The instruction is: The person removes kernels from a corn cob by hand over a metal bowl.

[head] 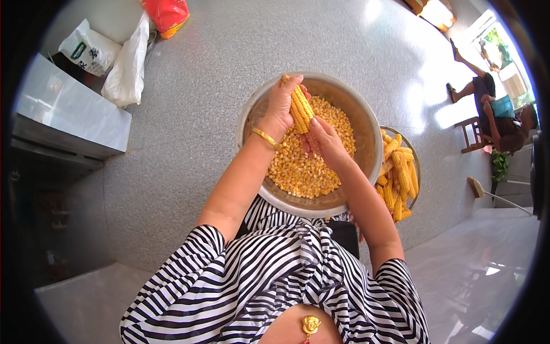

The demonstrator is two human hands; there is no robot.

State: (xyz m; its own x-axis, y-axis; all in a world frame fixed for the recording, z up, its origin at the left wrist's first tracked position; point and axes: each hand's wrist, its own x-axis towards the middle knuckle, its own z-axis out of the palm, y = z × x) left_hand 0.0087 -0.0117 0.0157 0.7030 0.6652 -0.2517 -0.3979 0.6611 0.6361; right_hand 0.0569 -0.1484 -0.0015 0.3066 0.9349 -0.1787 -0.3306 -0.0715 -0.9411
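Observation:
My left hand [280,105] is wrapped around the upper part of a yellow ear of corn [302,109], above a wide metal basin [363,99]. Rows of kernels still cover the side of the ear facing me. At its lower end, my right hand [328,142] has its thumb against the kernels, with the fingers curled below and partly hidden. Loose corn kernels [300,176] are spread thickly over the bottom of the basin. To the right, partly behind the basin's rim, a round container [419,172] holds several more ears of corn [400,165].
White bags [129,69] and a red bag [167,15] stand at the upper left, near a cabinet [77,112]. Off to the right, a person [490,103] sits on a wooden chair [470,134]. A broom [476,188] lies nearer, across the speckled floor [193,107].

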